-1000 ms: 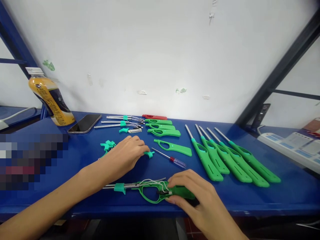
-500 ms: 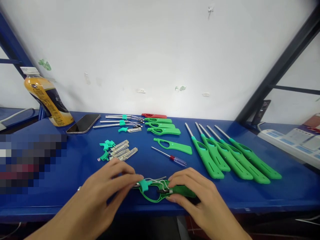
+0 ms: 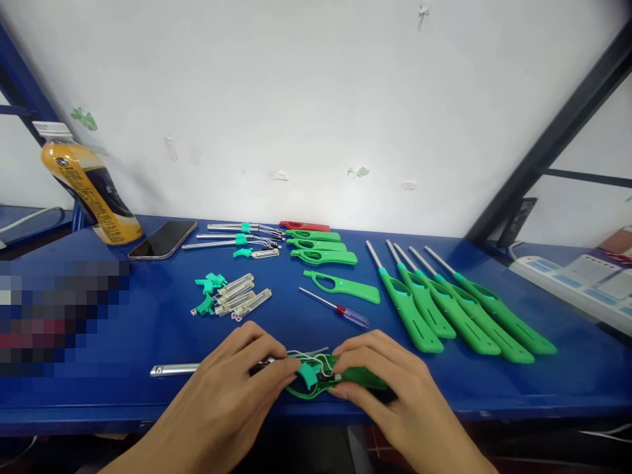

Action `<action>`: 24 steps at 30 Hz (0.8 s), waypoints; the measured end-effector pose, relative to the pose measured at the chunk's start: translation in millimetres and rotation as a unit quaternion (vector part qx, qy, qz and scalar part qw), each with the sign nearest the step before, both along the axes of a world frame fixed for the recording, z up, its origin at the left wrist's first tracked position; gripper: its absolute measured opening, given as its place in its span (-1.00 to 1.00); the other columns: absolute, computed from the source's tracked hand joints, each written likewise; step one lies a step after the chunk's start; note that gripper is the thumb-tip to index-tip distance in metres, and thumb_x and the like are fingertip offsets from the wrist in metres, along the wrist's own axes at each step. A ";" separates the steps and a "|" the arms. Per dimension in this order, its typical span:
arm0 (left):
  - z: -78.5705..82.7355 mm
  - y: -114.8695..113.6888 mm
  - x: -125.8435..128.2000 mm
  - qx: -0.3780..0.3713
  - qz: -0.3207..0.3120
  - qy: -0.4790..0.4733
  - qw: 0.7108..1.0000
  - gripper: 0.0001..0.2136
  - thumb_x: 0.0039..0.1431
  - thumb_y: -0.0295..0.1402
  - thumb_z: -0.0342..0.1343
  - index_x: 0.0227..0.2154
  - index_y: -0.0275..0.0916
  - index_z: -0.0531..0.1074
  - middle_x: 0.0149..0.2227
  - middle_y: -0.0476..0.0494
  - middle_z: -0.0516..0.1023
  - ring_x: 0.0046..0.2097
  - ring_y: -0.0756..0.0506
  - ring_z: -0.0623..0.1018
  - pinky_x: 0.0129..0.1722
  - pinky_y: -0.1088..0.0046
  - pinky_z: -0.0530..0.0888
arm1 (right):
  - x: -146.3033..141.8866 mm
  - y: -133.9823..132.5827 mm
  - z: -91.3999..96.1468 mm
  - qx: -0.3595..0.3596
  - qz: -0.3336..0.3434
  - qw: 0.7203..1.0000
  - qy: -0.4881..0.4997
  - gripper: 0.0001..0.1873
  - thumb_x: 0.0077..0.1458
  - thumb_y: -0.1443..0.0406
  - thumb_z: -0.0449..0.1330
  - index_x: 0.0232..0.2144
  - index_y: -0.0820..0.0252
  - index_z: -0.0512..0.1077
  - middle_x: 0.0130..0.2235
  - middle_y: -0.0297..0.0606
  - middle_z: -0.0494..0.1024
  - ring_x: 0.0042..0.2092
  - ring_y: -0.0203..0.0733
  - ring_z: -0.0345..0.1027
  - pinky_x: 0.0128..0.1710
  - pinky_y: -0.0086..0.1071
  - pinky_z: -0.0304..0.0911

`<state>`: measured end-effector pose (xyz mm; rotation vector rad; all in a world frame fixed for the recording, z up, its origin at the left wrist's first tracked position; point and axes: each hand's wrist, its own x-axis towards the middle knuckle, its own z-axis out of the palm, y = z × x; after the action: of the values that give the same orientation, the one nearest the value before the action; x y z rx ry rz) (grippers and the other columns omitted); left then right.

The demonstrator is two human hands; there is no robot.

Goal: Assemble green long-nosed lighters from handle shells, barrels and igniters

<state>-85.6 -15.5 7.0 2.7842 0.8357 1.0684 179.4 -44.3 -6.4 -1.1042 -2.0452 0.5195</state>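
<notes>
At the front edge, my right hand (image 3: pixel 382 368) grips the handle end of an open green lighter shell (image 3: pixel 363 375). White wires (image 3: pixel 316 359) and a small black part lie in that shell. Between the fingertips of my left hand (image 3: pixel 247 378) is a teal trigger piece (image 3: pixel 309 374), over the shell's loop. A metal lighter tube (image 3: pixel 172 370) sticks out to the left from under my left hand. Beyond the hands, a screwdriver (image 3: pixel 340 309) with a clear handle lies beside a loose green shell half (image 3: pixel 345 288).
Several finished-looking green lighters (image 3: pixel 409 313) lie at the right. Teal triggers (image 3: pixel 210 289) and clear fuel tanks (image 3: pixel 244 296) are piled left of centre. Behind them are metal tubes with wires (image 3: pixel 232 240) and a red shell half (image 3: pixel 305 226). A phone (image 3: pixel 164 239) and a drink bottle (image 3: pixel 93 187) stand farther left.
My left hand has moved right, bringing the teal trigger piece closer to my right hand. More of the metal tube shows at the left. My right hand stays in place.
</notes>
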 end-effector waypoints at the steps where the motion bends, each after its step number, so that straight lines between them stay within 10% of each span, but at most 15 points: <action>1: -0.2 0.8 1.0 0.011 0.001 0.001 1.000 -0.71 0.44 -0.70 0.03 -0.01 -0.23 0.53 -0.18 -0.09 0.57 -0.15 -0.08 0.42 -0.16 0.45 0.45 | -0.1 -0.1 0.2 -0.001 0.000 1.000 0.001 -0.82 0.37 0.32 0.34 -0.11 -0.12 0.48 -0.05 -0.54 0.61 0.01 -0.34 0.50 0.05 -0.48 0.36; 24: -3.5 9.3 5.2 -0.015 -0.017 -0.023 0.999 -0.57 0.37 -0.78 -0.06 0.00 -0.14 0.50 -0.17 -0.03 0.57 -0.20 -0.05 0.43 -0.23 0.50 0.43 | 0.1 1.4 0.9 -0.012 -0.008 0.999 0.039 -0.83 0.28 0.31 0.43 -0.16 -0.08 0.55 -0.11 -0.55 0.66 -0.02 -0.35 0.56 0.01 -0.51 0.42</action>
<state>-80.5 -6.2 3.5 2.7266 0.7910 1.1013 179.5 -42.9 -5.5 -1.0969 -1.9650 0.5705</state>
